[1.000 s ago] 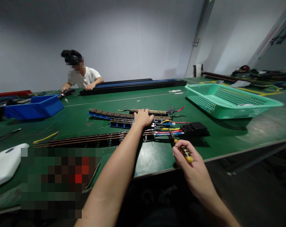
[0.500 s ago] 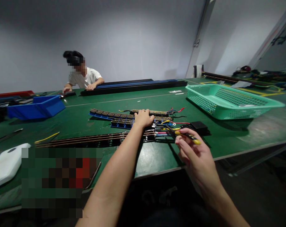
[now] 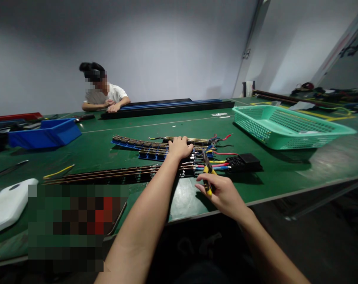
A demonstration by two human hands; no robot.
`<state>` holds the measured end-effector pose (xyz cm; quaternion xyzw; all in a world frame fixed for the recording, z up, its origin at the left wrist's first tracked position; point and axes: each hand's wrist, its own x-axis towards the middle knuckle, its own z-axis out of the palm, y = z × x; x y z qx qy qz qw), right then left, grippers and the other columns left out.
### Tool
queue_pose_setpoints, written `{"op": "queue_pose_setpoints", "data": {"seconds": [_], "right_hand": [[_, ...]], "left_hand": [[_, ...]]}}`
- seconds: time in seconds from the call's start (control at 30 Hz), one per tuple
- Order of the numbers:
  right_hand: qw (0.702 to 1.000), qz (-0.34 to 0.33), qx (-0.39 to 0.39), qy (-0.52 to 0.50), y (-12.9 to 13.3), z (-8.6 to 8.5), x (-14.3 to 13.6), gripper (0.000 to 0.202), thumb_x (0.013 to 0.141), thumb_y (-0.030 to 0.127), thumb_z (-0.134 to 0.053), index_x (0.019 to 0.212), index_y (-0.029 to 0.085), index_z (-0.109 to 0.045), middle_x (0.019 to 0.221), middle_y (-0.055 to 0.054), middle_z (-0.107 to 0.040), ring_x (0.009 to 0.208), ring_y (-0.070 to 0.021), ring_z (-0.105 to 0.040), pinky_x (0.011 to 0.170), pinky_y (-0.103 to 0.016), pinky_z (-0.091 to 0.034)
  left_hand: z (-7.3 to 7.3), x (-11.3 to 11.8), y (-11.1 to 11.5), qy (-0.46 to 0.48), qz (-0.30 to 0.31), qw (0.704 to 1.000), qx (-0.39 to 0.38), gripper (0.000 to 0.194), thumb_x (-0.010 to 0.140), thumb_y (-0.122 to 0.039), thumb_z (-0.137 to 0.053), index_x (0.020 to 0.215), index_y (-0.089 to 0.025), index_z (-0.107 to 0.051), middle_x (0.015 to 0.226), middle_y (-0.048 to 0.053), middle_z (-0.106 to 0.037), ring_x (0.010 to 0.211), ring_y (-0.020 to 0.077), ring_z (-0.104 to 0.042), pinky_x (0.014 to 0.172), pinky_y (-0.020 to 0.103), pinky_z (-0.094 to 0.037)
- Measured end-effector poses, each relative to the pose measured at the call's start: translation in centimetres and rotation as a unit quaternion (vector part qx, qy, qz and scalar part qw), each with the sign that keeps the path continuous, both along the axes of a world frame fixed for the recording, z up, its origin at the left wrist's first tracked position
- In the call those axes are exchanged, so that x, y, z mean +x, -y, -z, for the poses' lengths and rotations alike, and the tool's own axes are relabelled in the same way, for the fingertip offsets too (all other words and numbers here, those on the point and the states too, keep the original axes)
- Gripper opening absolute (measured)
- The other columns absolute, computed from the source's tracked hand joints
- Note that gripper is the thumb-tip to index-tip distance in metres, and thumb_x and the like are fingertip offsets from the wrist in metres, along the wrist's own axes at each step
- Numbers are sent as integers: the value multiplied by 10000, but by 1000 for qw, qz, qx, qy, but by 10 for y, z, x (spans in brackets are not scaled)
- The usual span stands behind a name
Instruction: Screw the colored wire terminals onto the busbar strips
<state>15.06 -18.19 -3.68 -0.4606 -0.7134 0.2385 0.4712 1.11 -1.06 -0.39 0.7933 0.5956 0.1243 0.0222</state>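
Observation:
My left hand (image 3: 180, 148) lies with fingers spread over the blue and black strips (image 3: 150, 153) that carry metal rods. In my right hand (image 3: 223, 192) is a pair of yellow-and-black-handled pliers (image 3: 208, 181), jaws pointing up and away from me. Their tips are close to the wire ends at the strips' right side; contact cannot be made out. A long black strip (image 3: 107, 175) with copper-coloured rods runs left, nearest to me. Red, yellow and blue wires (image 3: 218, 167) link its right end to a black connector block (image 3: 245, 162).
At right stands a green mesh basket (image 3: 294, 136), at left a blue bin (image 3: 45, 135). Across the green table (image 3: 137, 128) a co-worker (image 3: 106, 94) leans beside long black profiles (image 3: 169, 108). A white object (image 3: 11, 205) lies front left, near a yellow wire (image 3: 59, 171).
My right hand with the pliers has moved left and turned them more upright. My left hand has stayed put. The co-worker's hands have come together.

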Motion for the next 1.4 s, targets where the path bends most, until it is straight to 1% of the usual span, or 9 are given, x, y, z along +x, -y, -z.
{"op": "queue_pose_setpoints", "data": {"seconds": [0.1, 0.2, 0.27, 0.33, 0.6, 1.0, 1.2, 1.3, 1.4], "right_hand": [[973, 59, -46, -220, 0, 1, -1, 202, 821, 414, -747, 865, 231, -670, 640, 32, -576, 484, -95, -464, 470, -215, -380], [869, 67, -94, -482, -1, -5, 0, 320, 790, 500, -765, 886, 239, -606, 607, 85, -494, 384, -34, -308, 383, -162, -253], [822, 50, -112, -555, 1, -11, 0, 379, 737, 496, -814, 920, 234, -610, 630, 88, -509, 379, -15, -300, 377, -144, -255], [813, 60, -115, -568, 7, -15, 0, 406, 712, 483, -840, 941, 222, -631, 641, 81, -527, 382, -6, -317, 375, -130, -273], [873, 137, 16, -468, 30, -25, 4, 336, 803, 462, -790, 1026, 234, -686, 750, 18, -638, 441, -12, -424, 415, -112, -367], [927, 115, -6, -358, -24, -15, 24, 422, 862, 581, -659, 1090, 232, -595, 766, 27, -613, 384, -28, -387, 361, -162, -279], [982, 171, 59, -47, -24, -10, 18, 280, 952, 466, -556, 994, 207, -656, 730, -16, -648, 532, -121, -542, 523, -243, -402], [976, 131, 72, 161, -22, -8, 16, 204, 941, 372, -571, 922, 214, -700, 755, -45, -702, 637, -179, -622, 604, -282, -409], [974, 124, 57, 180, -22, -6, 15, 186, 925, 357, -586, 930, 217, -709, 736, -44, -703, 618, -181, -612, 591, -285, -392]], "left_hand": [[1, 0, -1, 1, 4, 1000, 0, 492, 948, -493, -404, 1312, -199, -558, 1415, 158, -567, 1330, 328, -458, 1072, 528, -370], [2, -1, -1, 0, 1, 1000, 5, 489, 946, -486, -409, 1305, -193, -565, 1403, 161, -575, 1322, 327, -466, 1067, 524, -378], [2, -1, -1, 1, 1, 1000, 6, 483, 947, -487, -412, 1304, -200, -565, 1401, 154, -579, 1320, 323, -467, 1072, 523, -375], [1, -1, -1, 2, 1, 1000, 3, 479, 948, -492, -418, 1305, -208, -563, 1404, 150, -578, 1321, 321, -465, 1077, 522, -369], [2, -1, -3, 0, 4, 1000, 5, 486, 947, -486, -416, 1306, -195, -566, 1398, 156, -579, 1314, 326, -470, 1063, 525, -381], [1, 0, -1, -3, -5, 1000, 5, 462, 952, -482, -420, 1294, -211, -572, 1402, 145, -581, 1315, 317, -469, 1067, 505, -379], [1, 0, -1, -1, -5, 1000, 8, 473, 948, -488, -427, 1300, -206, -572, 1402, 150, -580, 1318, 320, -470, 1066, 508, -382], [1, 0, -1, 1, -5, 1000, 10, 473, 946, -475, -432, 1299, -194, -574, 1398, 159, -581, 1320, 324, -471, 1069, 515, -379], [1, 0, 0, 4, -2, 1000, 8, 473, 944, -471, -435, 1301, -194, -574, 1396, 160, -582, 1318, 325, -473, 1072, 516, -374]]}}
